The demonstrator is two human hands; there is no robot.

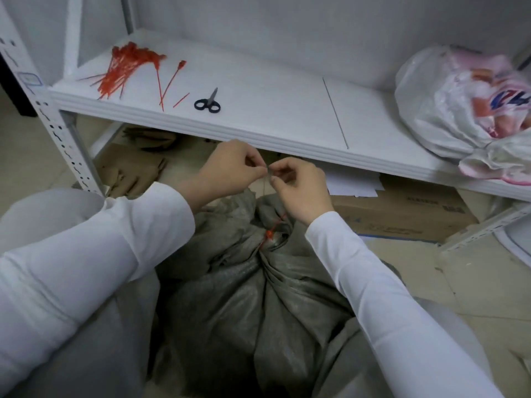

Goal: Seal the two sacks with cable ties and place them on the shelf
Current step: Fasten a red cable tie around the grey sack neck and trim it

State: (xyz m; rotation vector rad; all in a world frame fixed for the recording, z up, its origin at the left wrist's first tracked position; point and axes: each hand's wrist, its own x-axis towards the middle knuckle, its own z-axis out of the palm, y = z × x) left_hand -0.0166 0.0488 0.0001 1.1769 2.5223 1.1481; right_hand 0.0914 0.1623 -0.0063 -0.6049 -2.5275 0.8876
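A person in long white sleeves is looking down at a grey woven sack [258, 297] standing on the floor between their knees, in front of a white shelf [258, 119]. Both forearms are reaching forward and inward, so the hands are meeting just above the sack's gathered neck, below the shelf's front edge. The left hand [230, 168] is curled, knuckles up, with thumb and forefinger pinching something thin. The right hand [298, 188] is facing it, fingers bent and also pinching, fingertips almost touching those of the left. Between them they are holding the thin tail of a red cable tie [271, 232], which is running down to the sack's bunched neck, where its red head is sitting against the fabric. How tightly the tie is gripping the neck cannot be told.

On the shelf, a loose heap of red cable ties [126, 67] is lying near the left end toward the back, with a few single ties scattered beside it. Black-handled scissors [207, 103] are lying near the front edge, right of the ties. A filled, pale plastic sack [459, 101] is resting at the shelf's right end. Flattened cardboard [402, 211] is lying on the floor under the shelf.
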